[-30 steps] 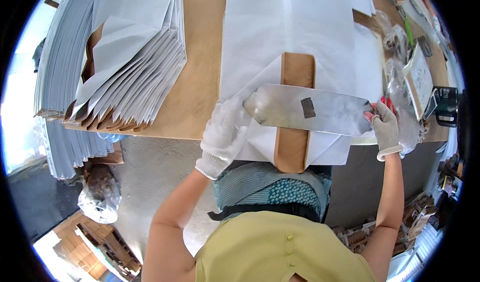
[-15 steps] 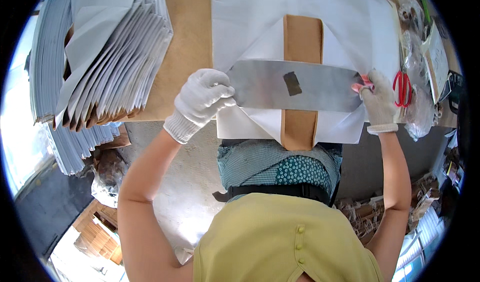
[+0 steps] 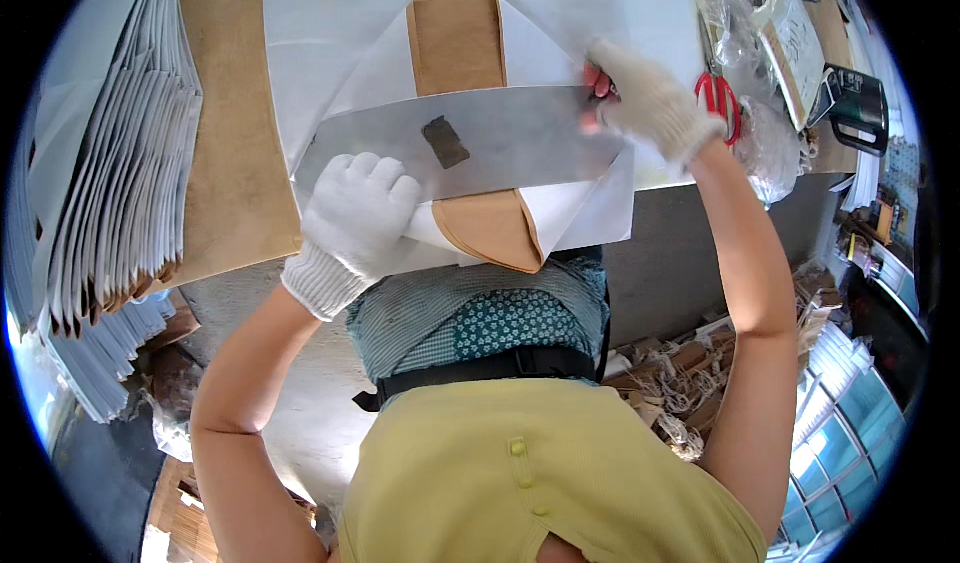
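A grey metal plate (image 3: 510,143) with a dark patch lies across white paper (image 3: 350,3) and a brown strip (image 3: 458,43) with a rounded near end. Slanted white folds flank the strip. My left hand (image 3: 360,208), in a white knit glove, rests closed on the plate's near left edge; its fingertips and anything inside them are hidden. At the far right end of the plate is my right hand (image 3: 650,103), gloved with reddish fingertips showing. Its fingers are bent against the plate's edge, slightly blurred, with the thumb side over the metal.
Folded white sheets with brown edges (image 3: 120,173) are stacked at the left of the brown tabletop (image 3: 230,113). Red-handled scissors (image 3: 718,103), clear plastic wrap (image 3: 770,148) and a dark green mug-like thing (image 3: 857,108) lie right. Scraps (image 3: 690,383) cover the floor below.
The view has shifted right, so the table's things appear farther left. My left hand has moved from the plate's left end onto its near edge; my right has moved to its far right corner.
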A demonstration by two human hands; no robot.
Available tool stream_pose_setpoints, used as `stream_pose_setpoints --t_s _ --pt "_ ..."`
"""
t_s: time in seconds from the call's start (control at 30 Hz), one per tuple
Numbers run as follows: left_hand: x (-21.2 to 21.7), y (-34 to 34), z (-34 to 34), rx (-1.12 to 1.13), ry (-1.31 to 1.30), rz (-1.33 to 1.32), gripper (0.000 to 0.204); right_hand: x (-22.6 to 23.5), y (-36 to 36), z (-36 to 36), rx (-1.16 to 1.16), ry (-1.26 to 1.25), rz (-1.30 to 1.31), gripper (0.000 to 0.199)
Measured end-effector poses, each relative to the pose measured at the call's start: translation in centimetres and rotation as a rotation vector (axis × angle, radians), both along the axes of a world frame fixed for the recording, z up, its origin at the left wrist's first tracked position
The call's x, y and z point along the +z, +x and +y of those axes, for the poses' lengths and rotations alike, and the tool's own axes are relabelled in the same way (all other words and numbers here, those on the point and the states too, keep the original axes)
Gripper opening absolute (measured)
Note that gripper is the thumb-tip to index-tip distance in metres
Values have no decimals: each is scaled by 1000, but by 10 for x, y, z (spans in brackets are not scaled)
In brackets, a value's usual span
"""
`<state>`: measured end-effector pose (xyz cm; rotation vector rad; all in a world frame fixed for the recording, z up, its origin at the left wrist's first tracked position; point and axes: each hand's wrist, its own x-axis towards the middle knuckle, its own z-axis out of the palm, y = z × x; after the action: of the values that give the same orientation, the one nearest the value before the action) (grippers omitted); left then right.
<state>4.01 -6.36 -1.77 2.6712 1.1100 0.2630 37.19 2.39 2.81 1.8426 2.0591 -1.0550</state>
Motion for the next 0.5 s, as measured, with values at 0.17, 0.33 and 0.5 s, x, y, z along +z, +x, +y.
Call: stream_pose_setpoints --t_s 0.17,0.33,0.5 --pt "-7 -9 -1 116 -141 -331 24 2 14 -65 223 290 50 46" --pt "-4 10 -6 408 -216 -326 23 -6 2 -65 233 428 7 43" --pt "21 21 23 556 -115 -198 48 -6 -5 -45 206 371 -23 47"
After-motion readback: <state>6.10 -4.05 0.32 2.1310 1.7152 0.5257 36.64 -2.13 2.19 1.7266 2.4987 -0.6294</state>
